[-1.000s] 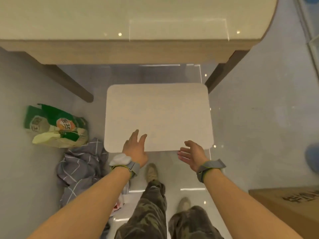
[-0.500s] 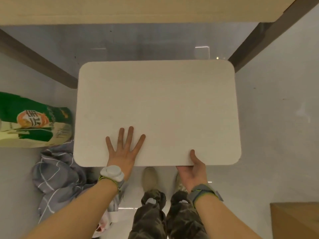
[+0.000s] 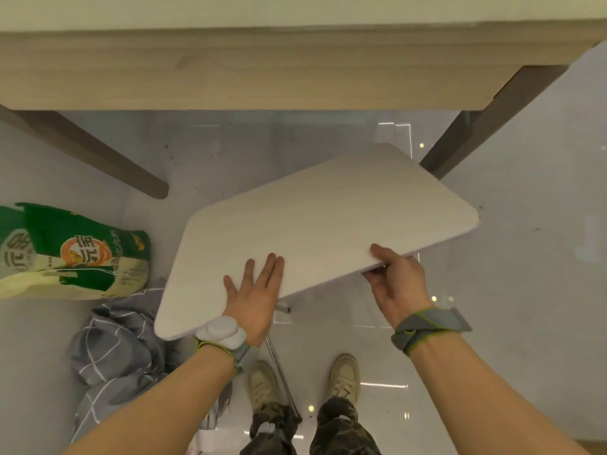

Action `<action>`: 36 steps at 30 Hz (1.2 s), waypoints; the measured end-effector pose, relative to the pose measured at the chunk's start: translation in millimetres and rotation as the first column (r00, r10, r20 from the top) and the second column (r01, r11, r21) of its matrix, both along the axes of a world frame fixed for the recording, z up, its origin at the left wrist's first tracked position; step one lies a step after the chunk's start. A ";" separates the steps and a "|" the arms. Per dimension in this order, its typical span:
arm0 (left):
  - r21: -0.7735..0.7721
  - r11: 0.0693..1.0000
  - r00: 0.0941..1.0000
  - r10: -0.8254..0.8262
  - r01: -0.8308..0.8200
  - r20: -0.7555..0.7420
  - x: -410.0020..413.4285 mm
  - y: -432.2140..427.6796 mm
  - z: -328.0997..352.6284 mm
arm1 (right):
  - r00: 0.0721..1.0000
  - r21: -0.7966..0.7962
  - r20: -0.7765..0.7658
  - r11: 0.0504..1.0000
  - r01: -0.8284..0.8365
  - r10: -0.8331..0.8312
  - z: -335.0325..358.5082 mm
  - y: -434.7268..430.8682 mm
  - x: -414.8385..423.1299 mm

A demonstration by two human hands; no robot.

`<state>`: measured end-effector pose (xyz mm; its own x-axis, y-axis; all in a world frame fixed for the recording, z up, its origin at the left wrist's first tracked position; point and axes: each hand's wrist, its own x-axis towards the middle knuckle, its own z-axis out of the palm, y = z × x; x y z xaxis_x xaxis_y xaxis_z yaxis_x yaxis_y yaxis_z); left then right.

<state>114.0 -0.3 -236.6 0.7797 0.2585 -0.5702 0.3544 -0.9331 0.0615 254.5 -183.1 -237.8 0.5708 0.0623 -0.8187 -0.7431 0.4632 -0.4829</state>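
Note:
A white rounded-corner board (image 3: 322, 224), the top of a small folding table, is tilted and turned, its right end raised toward the far right. My left hand (image 3: 254, 295) lies flat on its near part, fingers straight. At the board's near edge my right hand (image 3: 395, 277) grips it, thumb on top and fingers curled underneath. A thin metal leg (image 3: 282, 376) shows below the board, between my feet.
A large wooden table (image 3: 295, 70) spans the top, with dark legs at left (image 3: 98, 159) and right (image 3: 486, 123). A green and white sack (image 3: 69, 251) lies at left on the glossy floor. A crumpled grey checked cloth (image 3: 115, 353) is beside my left arm.
The board was level and square to me; now it is tilted and rotated, right side lifted. My right hand went from empty to gripping its near edge. My left hand stays flat on top.

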 end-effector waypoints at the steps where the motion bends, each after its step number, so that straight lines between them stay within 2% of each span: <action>1: -0.026 0.999 0.999 0.038 -0.039 -0.011 2.9 -2.4 1.2 | 0.999 -0.017 0.023 0.999 -0.034 0.034 4.1 4.4 8.7; 6: -0.100 0.970 0.975 0.217 -0.221 -0.046 12.5 -3.0 -7.9 | 0.962 -0.104 0.135 0.968 -0.226 0.239 7.8 39.2 40.4; 12: -0.212 0.903 0.923 0.384 -0.375 0.005 16.1 16.2 -23.5 | 0.886 -0.199 0.202 0.903 -0.381 0.418 -10.3 87.3 56.0; 16: -0.268 0.835 0.870 0.493 -0.480 -0.020 4.1 22.2 -33.7 | 0.841 -0.253 0.169 0.847 -0.467 0.514 -29.2 111.7 41.2; 22: -0.400 0.712 0.793 0.606 -0.576 -0.064 -14.9 27.1 -54.0 | 0.787 -0.235 0.124 0.788 -0.569 0.605 -57.7 111.9 11.2; 26: -0.465 0.620 0.730 0.677 -0.632 -0.090 -34.8 21.3 -64.5 | 0.711 -0.332 -0.040 0.662 -0.672 0.702 -91.6 92.9 -45.0; 30: -0.502 0.507 0.640 0.757 -0.701 -0.130 -59.2 4.0 -74.0 | 0.620 -0.333 -0.173 0.547 -0.768 0.765 -122.2 80.7 -109.8; 32: -0.528 0.460 0.606 0.784 -0.714 -0.137 -66.5 -7.8 -75.8 | 0.595 -0.311 -0.174 0.529 -0.789 0.785 -127.7 79.1 -130.6; 36: -0.577 0.361 0.533 0.831 -0.732 -0.156 -72.6 -30.8 -94.2 | 0.628 -0.315 -0.119 0.571 -0.758 0.769 -144.7 83.7 -150.2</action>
<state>41.4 -31.1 -330.8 0.4680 0.5006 -0.7282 0.8463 -0.0165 0.5325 104.3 -99.4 -382.5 0.4544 0.2387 -0.8582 -0.7339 -0.4458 -0.5125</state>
